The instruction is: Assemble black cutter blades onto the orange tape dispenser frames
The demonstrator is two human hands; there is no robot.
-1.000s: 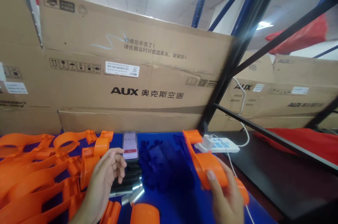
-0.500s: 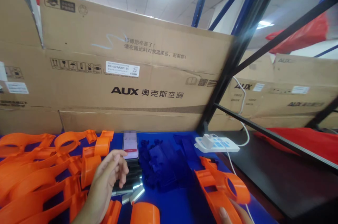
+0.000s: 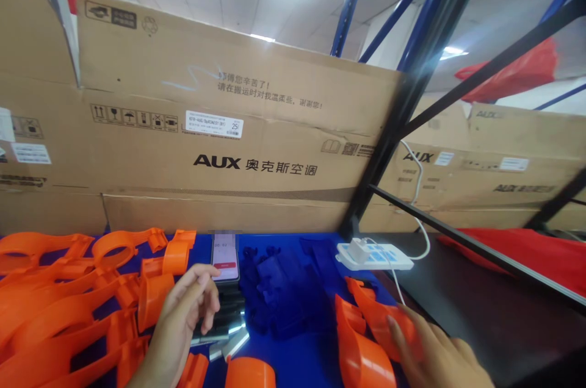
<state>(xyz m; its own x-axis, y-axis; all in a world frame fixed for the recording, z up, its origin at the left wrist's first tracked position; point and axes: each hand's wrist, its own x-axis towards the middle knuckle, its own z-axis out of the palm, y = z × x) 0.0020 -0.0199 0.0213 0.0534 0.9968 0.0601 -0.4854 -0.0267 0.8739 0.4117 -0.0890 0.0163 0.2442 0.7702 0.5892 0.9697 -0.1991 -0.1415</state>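
My left hand [image 3: 183, 315] hovers with loosely curled fingers over a stack of dark and silver metal bars [image 3: 226, 332], just in front of a phone [image 3: 225, 257] lying on the blue table [image 3: 297, 357]. Nothing shows between its fingers. My right hand [image 3: 434, 354] lies with fingers stretched flat on an orange plastic part [image 3: 373, 315] at the lower right, which rests against another orange part [image 3: 361, 360]. A large pile of orange ring-shaped parts [image 3: 68, 308] fills the left side. Dark blue plastic pieces [image 3: 284, 293] sit between my hands.
Large cardboard boxes [image 3: 229, 132] stand along the back. A white power strip [image 3: 375, 255] with a plugged charger and cable lies at the right, beside a black rack post [image 3: 389, 132]. A red cloth [image 3: 540, 254] lies on the black shelf [image 3: 480, 302].
My right hand carried an orange part from near the power strip down to the lower right, where it now lies under flat fingers. My left hand barely moved.
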